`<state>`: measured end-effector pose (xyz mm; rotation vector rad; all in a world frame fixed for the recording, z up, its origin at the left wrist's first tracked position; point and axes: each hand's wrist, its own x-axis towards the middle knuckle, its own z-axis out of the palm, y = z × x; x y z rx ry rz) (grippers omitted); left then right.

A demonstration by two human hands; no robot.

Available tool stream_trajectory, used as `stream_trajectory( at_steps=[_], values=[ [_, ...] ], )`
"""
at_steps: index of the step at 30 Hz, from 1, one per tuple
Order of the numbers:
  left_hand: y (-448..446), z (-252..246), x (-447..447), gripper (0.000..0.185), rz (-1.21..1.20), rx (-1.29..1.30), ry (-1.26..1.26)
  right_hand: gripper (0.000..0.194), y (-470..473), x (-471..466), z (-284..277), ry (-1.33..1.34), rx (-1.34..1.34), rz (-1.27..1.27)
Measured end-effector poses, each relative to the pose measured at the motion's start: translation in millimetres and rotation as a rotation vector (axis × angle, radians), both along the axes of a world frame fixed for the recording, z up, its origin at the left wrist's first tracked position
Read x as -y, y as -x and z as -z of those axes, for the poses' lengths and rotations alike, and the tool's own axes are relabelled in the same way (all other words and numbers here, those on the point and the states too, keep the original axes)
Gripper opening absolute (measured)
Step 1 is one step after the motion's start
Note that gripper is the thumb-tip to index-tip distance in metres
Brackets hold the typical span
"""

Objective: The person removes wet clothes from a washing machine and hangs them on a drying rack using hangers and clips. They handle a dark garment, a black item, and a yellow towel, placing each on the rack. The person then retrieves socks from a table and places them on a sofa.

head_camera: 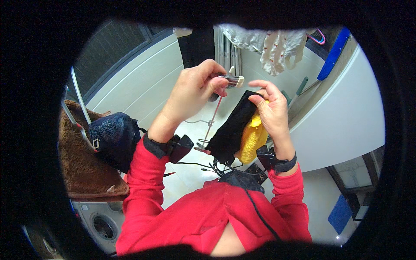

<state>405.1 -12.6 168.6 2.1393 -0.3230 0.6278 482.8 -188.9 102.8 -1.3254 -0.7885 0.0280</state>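
My left hand (191, 89) pinches the metal spring clip (232, 80) at the upper end of a clip hanger; the clip has pale pads. From there the hanger's thin pinkish rod (215, 115) slants down, with a wire hook at its middle and a second clip (202, 148) at its lower end. My right hand (271, 109) grips the top edge of a black cloth piece (232, 128) between thumb and fingers. This cloth hangs below and right of the upper clip, apart from it. A fluffy yellow cloth (252, 143) hangs behind it, below my right hand; what holds it is hidden.
At left, a brown towel (81, 156) and a dark blue lace-patterned item (113, 136) lie by metal rails, above a front-loading washing machine (103, 224). White laundry (274, 52) and a black fabric (196, 48) hang ahead. A white panel (341, 110) curves along the right.
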Motion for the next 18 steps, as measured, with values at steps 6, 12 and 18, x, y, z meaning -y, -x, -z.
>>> stream_trajectory(
  at_steps=[6, 12, 18],
  values=[
    [2.2, 1.2, -3.4, 0.01, 0.082, -0.005, -0.065, 0.004, -1.7, 2.4, -2.5, 0.038, 0.155, 0.125],
    [5.6, -12.8, 8.2, 0.011, 0.086, -0.038, -0.108, 0.007, -4.5, 4.9, -10.5, -0.052, 0.176, 0.161],
    [6.1, -20.7, 11.2, 0.011, 0.094, -0.092, -0.226, 0.005, -4.0, 3.2, -20.1, -0.129, 0.039, 0.077]
  ],
)
